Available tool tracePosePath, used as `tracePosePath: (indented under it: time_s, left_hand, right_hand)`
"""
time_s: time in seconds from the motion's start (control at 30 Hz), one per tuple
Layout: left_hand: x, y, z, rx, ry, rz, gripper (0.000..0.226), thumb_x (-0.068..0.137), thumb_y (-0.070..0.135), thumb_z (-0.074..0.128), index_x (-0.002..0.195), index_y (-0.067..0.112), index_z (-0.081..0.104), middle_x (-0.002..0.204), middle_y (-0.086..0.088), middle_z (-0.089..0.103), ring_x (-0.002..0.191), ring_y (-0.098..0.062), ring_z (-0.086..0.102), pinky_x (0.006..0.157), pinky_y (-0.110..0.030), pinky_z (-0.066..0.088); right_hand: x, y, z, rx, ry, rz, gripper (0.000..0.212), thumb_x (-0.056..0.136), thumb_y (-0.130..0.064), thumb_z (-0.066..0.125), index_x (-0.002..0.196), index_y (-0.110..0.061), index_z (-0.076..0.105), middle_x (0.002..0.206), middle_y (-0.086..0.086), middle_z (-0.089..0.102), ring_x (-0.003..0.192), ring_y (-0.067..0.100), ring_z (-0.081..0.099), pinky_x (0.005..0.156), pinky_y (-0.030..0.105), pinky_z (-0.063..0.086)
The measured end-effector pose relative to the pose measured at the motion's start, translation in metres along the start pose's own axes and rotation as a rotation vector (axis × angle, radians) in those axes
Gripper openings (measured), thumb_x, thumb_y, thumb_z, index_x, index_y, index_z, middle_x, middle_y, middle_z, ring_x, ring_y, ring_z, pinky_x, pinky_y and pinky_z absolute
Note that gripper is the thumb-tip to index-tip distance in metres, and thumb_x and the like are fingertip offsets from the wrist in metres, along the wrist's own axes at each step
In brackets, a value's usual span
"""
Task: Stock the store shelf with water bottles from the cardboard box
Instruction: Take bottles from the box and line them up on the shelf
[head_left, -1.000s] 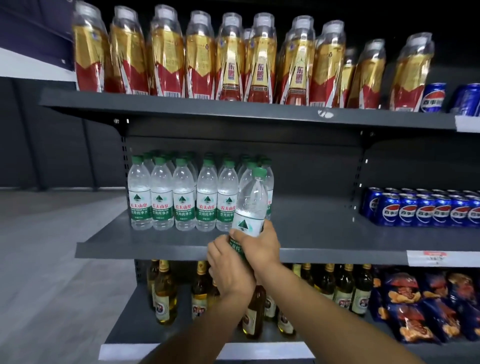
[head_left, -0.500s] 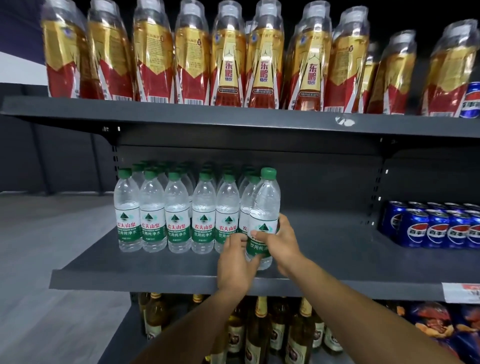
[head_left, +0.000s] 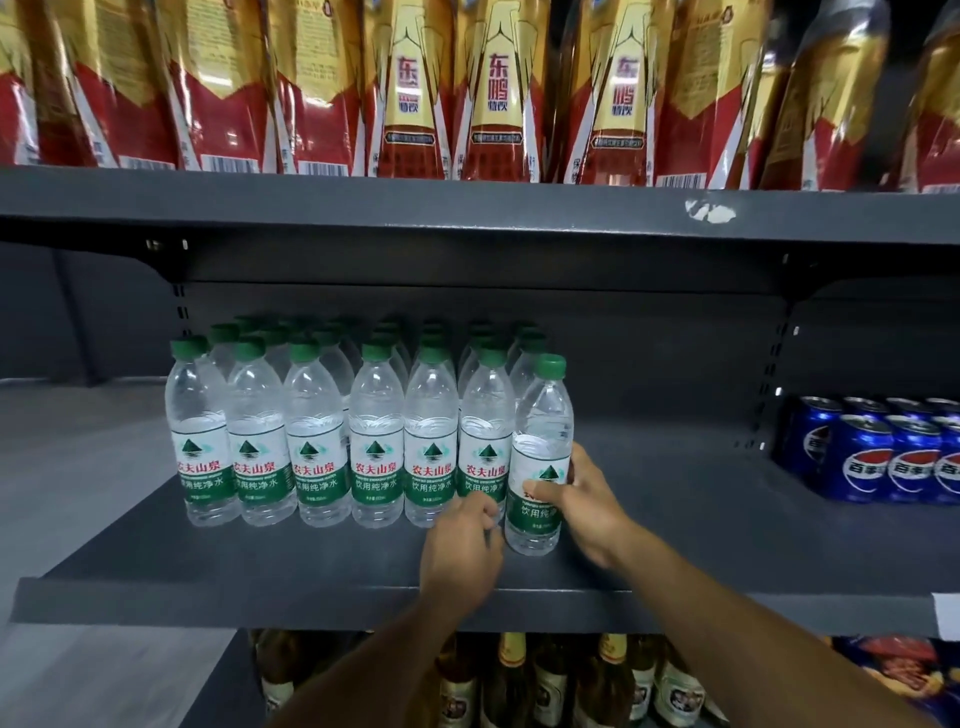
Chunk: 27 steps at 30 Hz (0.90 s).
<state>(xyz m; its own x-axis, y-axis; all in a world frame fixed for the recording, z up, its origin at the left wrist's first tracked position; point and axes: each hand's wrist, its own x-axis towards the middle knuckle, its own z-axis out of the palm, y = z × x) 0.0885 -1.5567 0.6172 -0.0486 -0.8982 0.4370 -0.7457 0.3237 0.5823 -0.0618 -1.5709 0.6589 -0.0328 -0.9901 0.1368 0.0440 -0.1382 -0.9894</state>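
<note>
While the person faces the dark grey metal shelf (head_left: 675, 525), a clear plastic water bottle with a green cap (head_left: 540, 457) stands upright at centre frame, just right of the front row of matching bottles (head_left: 322, 441). The right hand (head_left: 587, 499) curls round its label. The left hand (head_left: 462, 545), fingers curled, sits at its lower left; contact unclear.

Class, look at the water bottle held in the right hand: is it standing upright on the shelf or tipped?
Upright: the water bottle rests base-down on the shelf, green cap on top, with the right hand gripping its label.
</note>
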Motion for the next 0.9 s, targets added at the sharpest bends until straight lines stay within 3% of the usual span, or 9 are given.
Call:
tracePosePath:
  time_s: [0.2, 0.4, 0.47, 0.57, 0.67, 0.83, 0.9]
  left_hand:
    - [0.008, -0.002, 0.009, -0.010, -0.065, 0.067, 0.025, 0.089, 0.023, 0.055, 0.114, 0.024, 0.052, 0.069, 0.014, 0.054, 0.078, -0.012, 0.057, 0.075, -0.036, 0.052]
    - [0.007, -0.004, 0.010, -0.036, -0.068, 0.053, 0.038, 0.088, 0.028, 0.057, 0.125, 0.029, 0.049, 0.071, 0.012, 0.061, 0.073, -0.010, 0.060, 0.073, -0.036, 0.055]
    - [0.006, -0.004, 0.009, -0.055, -0.066, 0.048, 0.042, 0.088, 0.028, 0.058, 0.129, 0.030, 0.049, 0.070, 0.012, 0.062, 0.073, -0.008, 0.061, 0.073, -0.034, 0.055]
    - [0.005, -0.003, 0.008, -0.061, -0.079, 0.040, 0.049, 0.089, 0.028, 0.058, 0.136, 0.030, 0.046, 0.067, 0.016, 0.059, 0.071, -0.004, 0.060, 0.075, -0.029, 0.054]
    - [0.004, -0.003, 0.007, -0.061, -0.088, 0.024, 0.051, 0.089, 0.029, 0.057, 0.138, 0.032, 0.045, 0.069, 0.017, 0.058, 0.075, -0.005, 0.060, 0.079, -0.030, 0.054]
    - [0.003, -0.002, 0.006, -0.066, -0.130, 0.021, 0.058, 0.089, 0.026, 0.056, 0.142, 0.036, 0.037, 0.070, 0.014, 0.062, 0.071, -0.002, 0.060, 0.076, -0.027, 0.055]
    - [0.002, -0.003, 0.005, -0.066, -0.153, 0.020, 0.061, 0.089, 0.026, 0.055, 0.144, 0.038, 0.032, 0.071, 0.014, 0.062, 0.071, -0.001, 0.060, 0.075, -0.026, 0.055]
  right_hand:
    - [0.012, 0.010, -0.004, -0.030, -0.038, -0.038, 0.063, 0.078, 0.008, 0.066, 0.125, -0.028, 0.046, 0.110, -0.003, 0.067, 0.101, 0.010, 0.065, 0.073, 0.021, 0.054]
    - [0.006, 0.032, -0.005, -0.113, -0.022, -0.077, 0.068, 0.074, 0.011, 0.068, 0.125, -0.028, 0.048, 0.119, 0.002, 0.059, 0.108, 0.011, 0.061, 0.085, 0.025, 0.054]
    - [0.004, 0.036, -0.004, -0.087, -0.009, -0.079, 0.064, 0.076, 0.010, 0.068, 0.121, -0.031, 0.048, 0.116, -0.004, 0.062, 0.105, 0.005, 0.062, 0.082, 0.022, 0.054]
    - [0.004, 0.041, -0.004, -0.091, 0.042, -0.075, 0.062, 0.079, 0.006, 0.068, 0.127, -0.025, 0.043, 0.117, -0.004, 0.062, 0.108, 0.006, 0.059, 0.090, 0.024, 0.051]
    - [0.005, 0.045, -0.003, -0.107, 0.053, -0.084, 0.057, 0.082, 0.003, 0.067, 0.126, -0.024, 0.042, 0.116, -0.003, 0.061, 0.104, 0.002, 0.059, 0.083, 0.018, 0.051]
    - [0.006, 0.045, -0.003, -0.129, -0.002, -0.110, 0.061, 0.088, 0.004, 0.059, 0.136, -0.025, 0.037, 0.121, -0.007, 0.060, 0.111, 0.001, 0.057, 0.084, 0.013, 0.050]
    - [0.008, 0.046, -0.002, -0.160, -0.010, -0.104, 0.064, 0.089, 0.003, 0.056, 0.141, -0.027, 0.033, 0.125, -0.006, 0.059, 0.115, 0.005, 0.056, 0.093, 0.018, 0.047]
